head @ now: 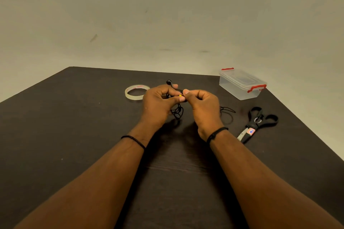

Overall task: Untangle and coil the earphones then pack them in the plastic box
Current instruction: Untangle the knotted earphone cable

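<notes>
Black earphones (177, 110) — between both hands

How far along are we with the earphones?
Early. Nothing looks finished: the earphones are a tangled bunch, with more cord lying on the table to the right. In hand: the left hand and right hand pinch the cord, working at the tangle. Left: finish untangling, coil, then open the box, whose lid is on, and pack.
</notes>
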